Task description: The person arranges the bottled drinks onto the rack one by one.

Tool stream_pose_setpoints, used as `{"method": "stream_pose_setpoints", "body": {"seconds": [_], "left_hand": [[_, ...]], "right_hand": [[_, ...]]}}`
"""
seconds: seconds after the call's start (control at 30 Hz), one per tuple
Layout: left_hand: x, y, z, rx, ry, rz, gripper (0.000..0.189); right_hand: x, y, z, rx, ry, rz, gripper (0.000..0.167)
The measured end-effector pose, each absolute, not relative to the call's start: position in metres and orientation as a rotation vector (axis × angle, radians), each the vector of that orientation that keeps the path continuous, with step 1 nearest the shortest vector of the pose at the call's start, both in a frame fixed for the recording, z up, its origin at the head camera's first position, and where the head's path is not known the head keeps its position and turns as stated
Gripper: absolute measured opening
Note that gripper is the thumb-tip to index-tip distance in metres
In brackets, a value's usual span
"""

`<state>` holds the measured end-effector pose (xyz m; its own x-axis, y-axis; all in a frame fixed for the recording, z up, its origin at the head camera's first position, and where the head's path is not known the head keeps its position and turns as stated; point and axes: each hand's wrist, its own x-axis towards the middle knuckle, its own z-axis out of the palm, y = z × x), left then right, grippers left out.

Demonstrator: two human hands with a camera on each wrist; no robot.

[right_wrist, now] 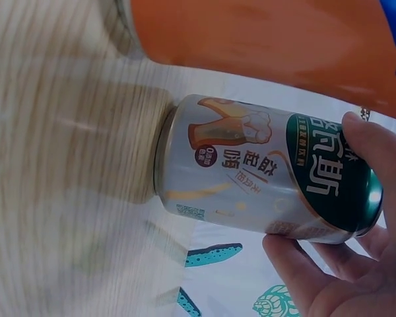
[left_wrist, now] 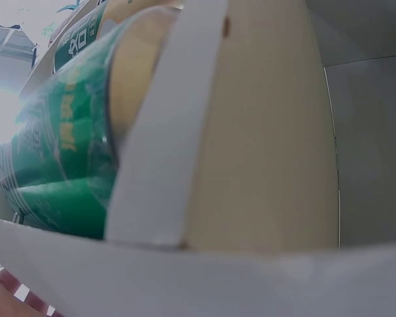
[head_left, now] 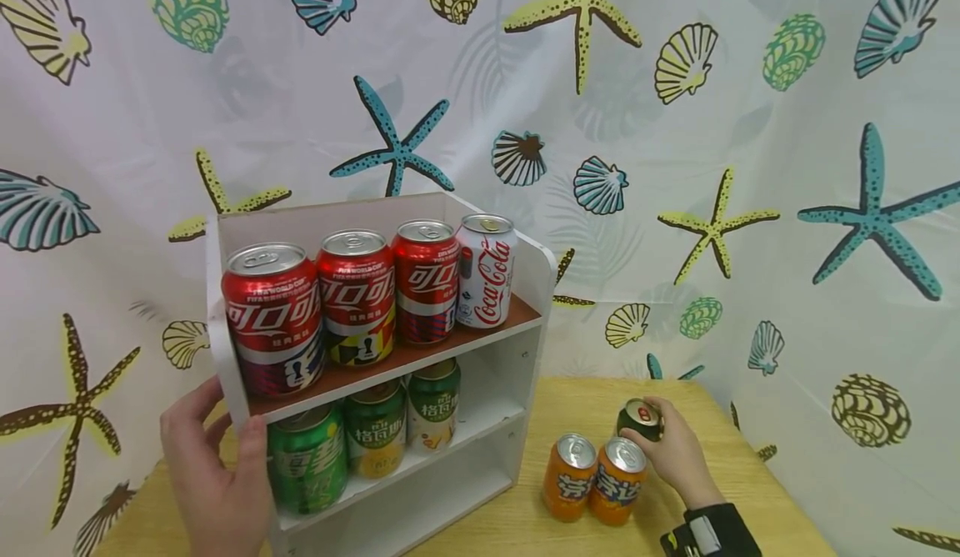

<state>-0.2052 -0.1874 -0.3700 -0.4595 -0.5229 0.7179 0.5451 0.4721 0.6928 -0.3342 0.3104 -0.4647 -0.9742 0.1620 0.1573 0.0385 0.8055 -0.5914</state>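
My left hand point(head_left: 221, 465) grips the left side panel of a small white shelf point(head_left: 480, 478), with the thumb at the front edge. At the right, my right hand point(head_left: 678, 453) holds a green-and-white drink can point(right_wrist: 251, 172) by its upper end, fingers and thumb on opposite sides. That can is upright with its base at the wooden tabletop; whether it touches is hard to tell. Two orange soda cans point(head_left: 567, 478) stand just left of it. On the shelf's middle level are a green can point(head_left: 307, 461) and two green-topped cans point(head_left: 433, 407) like the held one.
Along the shelf's top level stand three red cola cans point(head_left: 273, 319) and a white cola can point(head_left: 486, 273). The shelf stands on a wooden table point(head_left: 525, 532). Behind and to the right hangs a white curtain point(head_left: 465, 57) printed with shells and starfish.
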Motion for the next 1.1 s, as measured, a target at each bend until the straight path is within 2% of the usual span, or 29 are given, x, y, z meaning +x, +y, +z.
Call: {"method": "stream_pose_setpoints", "body": {"seconds": [0.3, 0.5, 0.83, 1.1], "left_hand": [[-0.206, -0.188, -0.370, -0.013, -1.643, -1.226, 0.048], [-0.202, -0.188, -0.368, -0.001, -1.659, -1.281, 0.049], [-0.206, -0.188, -0.372, -0.011, -1.649, -1.233, 0.047], [-0.205, -0.188, -0.369, -0.015, -1.645, -1.236, 0.049]], "right_hand": [[-0.336, 0.313, -0.466, -0.174, -2.820, 0.901, 0.090], [-0.336, 0.314, -0.467, -0.175, -2.800, 0.963, 0.085], [-0.340, 0.318, -0.472, -0.204, -2.774, 0.971, 0.089], [-0.332, 0.316, -0.452, -0.198, -2.676, 0.913, 0.089]]}}
